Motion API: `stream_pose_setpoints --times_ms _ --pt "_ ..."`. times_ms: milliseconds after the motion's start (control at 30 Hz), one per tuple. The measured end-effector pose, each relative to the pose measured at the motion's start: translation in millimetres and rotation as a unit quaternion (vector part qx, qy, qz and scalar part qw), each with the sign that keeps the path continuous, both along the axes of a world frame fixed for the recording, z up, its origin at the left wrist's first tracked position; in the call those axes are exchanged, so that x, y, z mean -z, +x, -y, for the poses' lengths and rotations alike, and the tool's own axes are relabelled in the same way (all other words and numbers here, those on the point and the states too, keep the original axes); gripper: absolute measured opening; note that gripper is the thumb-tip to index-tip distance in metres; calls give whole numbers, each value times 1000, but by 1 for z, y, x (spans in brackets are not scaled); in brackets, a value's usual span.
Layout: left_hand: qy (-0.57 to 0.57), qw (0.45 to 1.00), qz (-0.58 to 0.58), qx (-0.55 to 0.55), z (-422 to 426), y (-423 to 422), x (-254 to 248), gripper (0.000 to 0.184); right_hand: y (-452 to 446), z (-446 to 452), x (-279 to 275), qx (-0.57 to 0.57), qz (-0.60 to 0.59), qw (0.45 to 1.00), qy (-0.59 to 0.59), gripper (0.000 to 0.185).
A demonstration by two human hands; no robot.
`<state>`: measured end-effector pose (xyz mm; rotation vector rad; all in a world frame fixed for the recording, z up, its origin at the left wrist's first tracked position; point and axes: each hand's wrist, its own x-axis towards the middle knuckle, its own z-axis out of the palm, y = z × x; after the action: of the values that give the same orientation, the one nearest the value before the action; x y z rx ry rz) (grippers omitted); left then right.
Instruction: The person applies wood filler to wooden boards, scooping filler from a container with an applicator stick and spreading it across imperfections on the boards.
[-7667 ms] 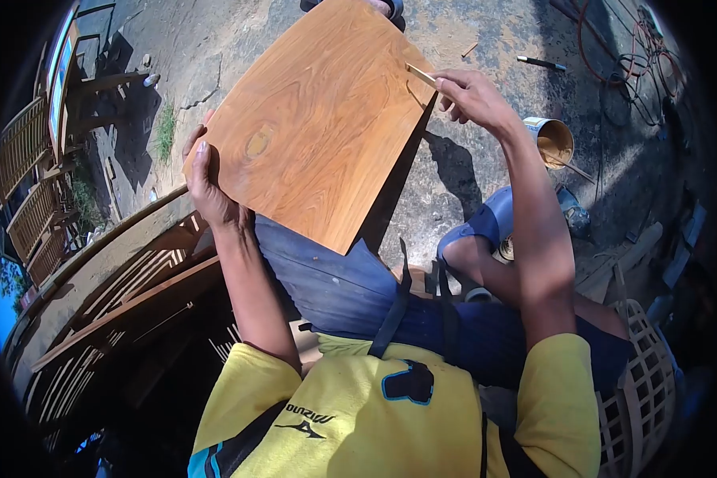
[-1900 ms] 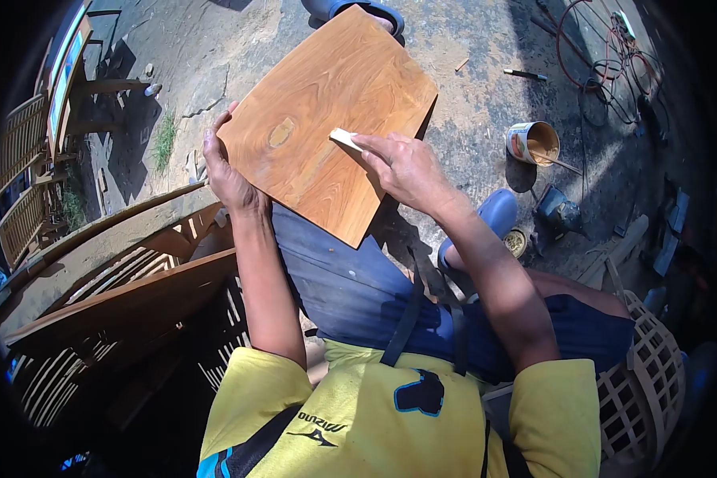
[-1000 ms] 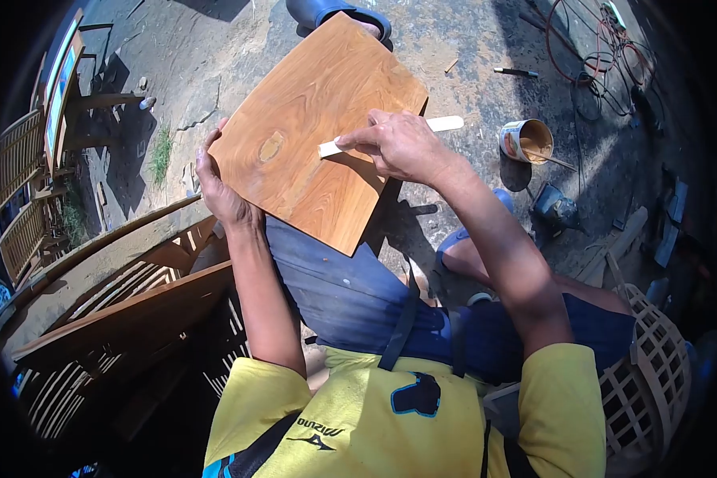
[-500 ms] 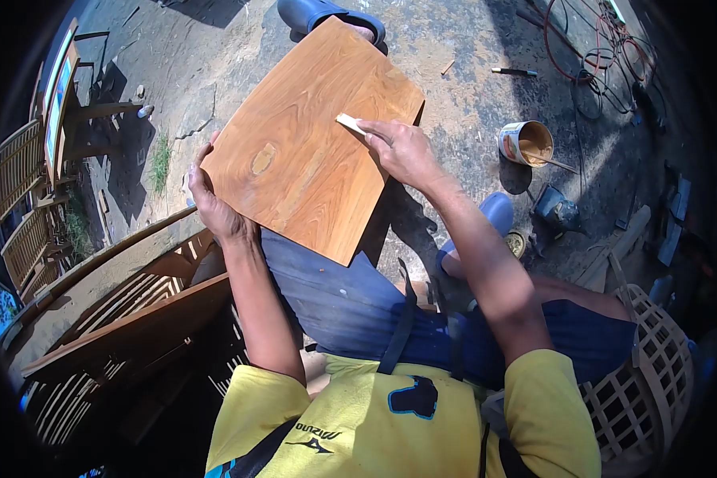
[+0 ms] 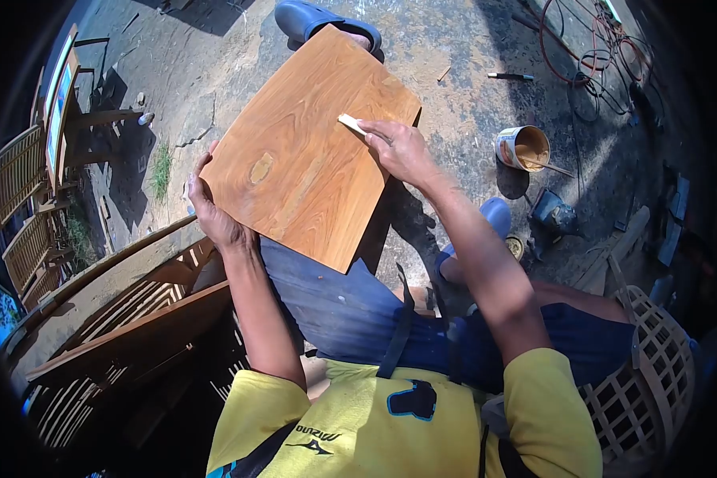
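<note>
A wooden board (image 5: pixel 295 159) with a lighter oval patch and pale smears lies tilted over my thigh. My left hand (image 5: pixel 215 211) grips its left edge, some fingers out of sight beneath it. Between thumb and fingers of my right hand (image 5: pixel 400 147) is a small pale flat piece (image 5: pixel 350 123); whether it is a scraper or folded sandpaper I cannot tell. The piece meets the upper right part of the board's face. To the right, a tub (image 5: pixel 508 149) of tan paste stands on the ground, with a stick (image 5: pixel 551 168) leaning in it.
Wooden chairs (image 5: pixel 25 171) stand at the left, and slatted furniture (image 5: pixel 135 319) is close to my left arm. A marker-like stick (image 5: pixel 510 76), tangled cables (image 5: pixel 593 64) and a power tool (image 5: pixel 554 211) lie to the right. A lattice chair seat (image 5: pixel 641 382) is at lower right.
The board's near edge sits slightly lower in view. My right hand and the pale piece stay at nearly the same place on it, and my left hand keeps its grip.
</note>
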<state>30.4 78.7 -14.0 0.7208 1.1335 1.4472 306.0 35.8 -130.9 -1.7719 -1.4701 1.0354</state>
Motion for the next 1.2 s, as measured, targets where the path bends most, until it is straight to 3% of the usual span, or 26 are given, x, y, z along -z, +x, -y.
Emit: stream_pose_setpoints --times_ms 167,233,333,667,867,1067,1133,1200 --pt "-5 1000 5 5 -2 -2 2 51 9 -5 -20 -28 42 999 1 32" --pt "1 1000 1 3 -2 -3 3 51 5 -10 -29 8 28 998 -53 32" --pt "3 1000 -3 6 -3 -4 5 51 3 -4 2 2 1 999 33 31" --pt "3 1000 0 12 -1 -4 4 50 16 -10 1 -17 17 1000 5 34" --pt "16 1000 -17 2 -2 -4 5 49 11 -37 -60 -49 -22 984 -169 39" --pt "9 1000 -4 10 -2 -5 4 49 -4 -63 -85 -122 33 977 -171 31" --pt "12 1000 -1 10 -3 -7 6 48 -6 -59 -92 -148 -28 962 -226 31" --pt "12 1000 2 14 -2 -7 7 48 -13 -51 -91 -156 -30 966 -203 31"
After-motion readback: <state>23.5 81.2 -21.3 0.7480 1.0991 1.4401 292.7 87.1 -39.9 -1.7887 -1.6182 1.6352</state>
